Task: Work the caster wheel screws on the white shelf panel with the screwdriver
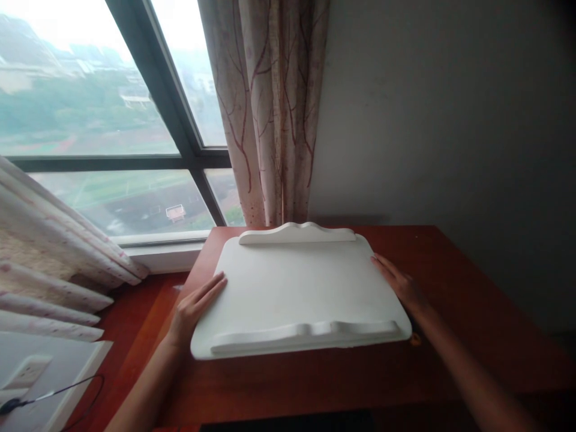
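Observation:
A white tray table with rounded corners is tilted slightly in the middle of the view, over the reddish-brown wooden desk. A wavy raised lip runs along its far edge, and a second wavy strip crosses near its front edge. My left hand holds the left side, fingers laid together over the rim. On the opposite side, my right hand grips the right rim, its fingertips near the far corner. Both thumbs and the underside of the tray table are hidden.
The reddish-brown desk extends to the right beside a grey wall. Patterned curtains hang by a large window. At lower left are a wall socket and a black cable. Something small and orange lies near the front right corner.

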A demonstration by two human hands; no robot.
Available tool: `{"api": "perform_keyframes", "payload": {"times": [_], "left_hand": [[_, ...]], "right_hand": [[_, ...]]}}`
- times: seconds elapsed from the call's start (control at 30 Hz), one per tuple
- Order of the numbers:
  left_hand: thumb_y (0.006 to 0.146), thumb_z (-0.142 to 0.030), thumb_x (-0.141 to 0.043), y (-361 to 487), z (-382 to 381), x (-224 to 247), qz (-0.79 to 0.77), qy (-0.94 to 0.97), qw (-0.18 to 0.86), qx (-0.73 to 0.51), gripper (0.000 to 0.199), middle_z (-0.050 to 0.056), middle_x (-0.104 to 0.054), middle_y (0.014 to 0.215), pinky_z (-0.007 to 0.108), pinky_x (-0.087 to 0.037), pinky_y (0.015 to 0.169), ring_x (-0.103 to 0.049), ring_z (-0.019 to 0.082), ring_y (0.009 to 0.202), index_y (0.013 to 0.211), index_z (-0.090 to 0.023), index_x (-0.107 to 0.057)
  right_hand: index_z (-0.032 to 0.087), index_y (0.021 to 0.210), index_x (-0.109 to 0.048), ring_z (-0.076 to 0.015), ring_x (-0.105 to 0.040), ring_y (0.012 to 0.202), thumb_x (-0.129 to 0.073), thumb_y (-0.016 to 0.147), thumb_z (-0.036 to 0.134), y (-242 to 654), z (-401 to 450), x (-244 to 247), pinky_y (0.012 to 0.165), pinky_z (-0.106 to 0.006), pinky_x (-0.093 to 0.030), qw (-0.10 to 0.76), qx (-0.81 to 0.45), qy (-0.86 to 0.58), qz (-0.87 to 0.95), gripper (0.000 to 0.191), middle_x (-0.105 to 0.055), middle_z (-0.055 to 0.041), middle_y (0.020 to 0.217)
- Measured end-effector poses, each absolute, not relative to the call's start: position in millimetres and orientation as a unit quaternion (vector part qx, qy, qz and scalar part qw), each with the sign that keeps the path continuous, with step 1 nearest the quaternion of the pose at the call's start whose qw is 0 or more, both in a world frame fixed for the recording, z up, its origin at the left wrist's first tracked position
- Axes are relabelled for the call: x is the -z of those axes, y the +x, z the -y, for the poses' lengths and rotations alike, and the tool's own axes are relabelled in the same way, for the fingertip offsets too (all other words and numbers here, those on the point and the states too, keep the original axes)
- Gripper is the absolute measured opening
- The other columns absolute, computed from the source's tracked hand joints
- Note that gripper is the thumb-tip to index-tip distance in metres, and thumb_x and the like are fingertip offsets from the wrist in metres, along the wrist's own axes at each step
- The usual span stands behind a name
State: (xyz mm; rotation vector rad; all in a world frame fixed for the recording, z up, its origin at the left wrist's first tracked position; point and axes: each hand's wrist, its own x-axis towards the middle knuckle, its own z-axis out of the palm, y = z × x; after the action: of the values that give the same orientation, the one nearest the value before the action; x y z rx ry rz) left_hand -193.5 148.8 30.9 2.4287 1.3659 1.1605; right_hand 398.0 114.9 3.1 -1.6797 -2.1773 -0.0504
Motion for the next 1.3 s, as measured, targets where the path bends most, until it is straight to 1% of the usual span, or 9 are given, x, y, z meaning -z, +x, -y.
{"api": "perform_keyframes", "payload": {"times": [0.23,0.33,0.5,0.6,0.7,0.87,0.97,1.13,1.3], "left_hand": [[0.099,-0.037,-0.051,-197,-156,-35,-0.477,0.795,0.112,-0.357,0.039,0.005,-0.06,0.147,0.035,-0.048,0.112,-0.066,0.027,0.126,0.132,-0.029,-0.07],[0.095,-0.042,-0.056,-201,-164,-38,-0.525,0.771,0.133,-0.337,0.045,0.005,-0.054,0.153,0.035,-0.05,0.109,-0.064,0.03,0.128,0.137,-0.031,-0.066],[0.085,-0.059,-0.066,-201,-160,-37,-0.617,0.611,0.271,-0.415,0.058,0.014,-0.071,0.131,0.041,-0.058,0.096,-0.071,0.033,0.113,0.13,-0.021,-0.068],[0.079,-0.063,-0.072,-200,-142,-34,-0.618,0.487,0.419,-0.454,0.07,0.016,-0.071,0.13,0.035,-0.062,0.083,-0.071,0.033,0.112,0.134,-0.019,-0.064],[0.074,-0.062,-0.078,-198,-122,-30,-0.625,0.451,0.447,-0.453,0.072,0.014,-0.069,0.134,0.028,-0.06,0.082,-0.067,0.033,0.119,0.131,-0.019,-0.068],[0.072,-0.063,-0.078,-189,-107,-29,-0.637,0.422,0.447,-0.464,0.078,0.012,-0.068,0.135,0.03,-0.061,0.083,-0.069,0.033,0.114,0.135,-0.018,-0.065],[0.072,-0.064,-0.078,-183,-106,-32,-0.64,0.418,0.446,-0.466,0.081,0.013,-0.07,0.133,0.032,-0.062,0.081,-0.071,0.033,0.109,0.137,-0.018,-0.064],[0.071,-0.067,-0.076,-170,-104,-39,-0.656,0.413,0.411,-0.48,0.081,0.013,-0.073,0.127,0.034,-0.062,0.083,-0.07,0.034,0.112,0.132,-0.015,-0.068],[0.071,-0.067,-0.076,-164,-102,-38,-0.651,0.403,0.414,-0.493,0.081,0.014,-0.074,0.124,0.034,-0.062,0.08,-0.072,0.033,0.106,0.133,-0.015,-0.068]], "right_hand": [[0.034,0.159,-0.035,-0.0184,-0.046,0.144,-0.035,0.092,0.007,395,-124,-10,0.116,-0.036,-0.044,0.145,0.006,-0.669,0.729,0.072,-0.033,0.0032,0.167],[0.028,0.155,-0.042,-0.0235,-0.053,0.139,-0.033,0.094,0.01,394,-120,-12,0.11,-0.041,-0.049,0.124,0.017,-0.715,0.687,0.065,-0.043,-0.0048,0.162],[0.012,0.14,-0.057,-0.035,-0.069,0.11,-0.045,0.098,0.033,399,-83,-8,0.088,-0.048,-0.057,0.086,0.029,-0.784,0.614,0.049,-0.063,-0.0219,0.134],[0.013,0.137,-0.06,-0.0326,-0.072,0.101,-0.049,0.094,0.025,399,-54,-1,0.08,-0.043,-0.057,0.064,0.021,-0.802,0.594,0.045,-0.066,-0.0211,0.129],[0.01,0.138,-0.059,-0.0314,-0.071,0.106,-0.051,0.086,0.01,394,-32,9,0.084,-0.041,-0.057,0.056,0.009,-0.801,0.595,0.052,-0.065,-0.0216,0.133],[0.011,0.133,-0.061,-0.0301,-0.068,0.116,-0.052,0.082,0.007,390,-24,22,0.094,-0.04,-0.055,0.154,-0.048,-0.783,0.601,0.052,-0.067,-0.0191,0.132],[0.015,0.127,-0.066,-0.0297,-0.073,0.105,-0.054,0.086,0.019,399,-31,18,0.087,-0.04,-0.058,0.186,-0.054,-0.797,0.573,0.043,-0.074,-0.0168,0.119],[0.019,0.126,-0.065,-0.0278,-0.074,0.091,-0.054,0.093,0.054,407,-50,-19,0.076,-0.04,-0.06,0.283,-0.047,-0.795,0.535,0.049,-0.076,-0.0135,0.109],[0.022,0.119,-0.069,-0.0233,-0.072,0.087,-0.051,0.096,0.051,364,-81,-65,0.078,-0.036,-0.059,0.3,-0.07,-0.707,0.636,0.041,-0.076,-0.011,0.11]]}}
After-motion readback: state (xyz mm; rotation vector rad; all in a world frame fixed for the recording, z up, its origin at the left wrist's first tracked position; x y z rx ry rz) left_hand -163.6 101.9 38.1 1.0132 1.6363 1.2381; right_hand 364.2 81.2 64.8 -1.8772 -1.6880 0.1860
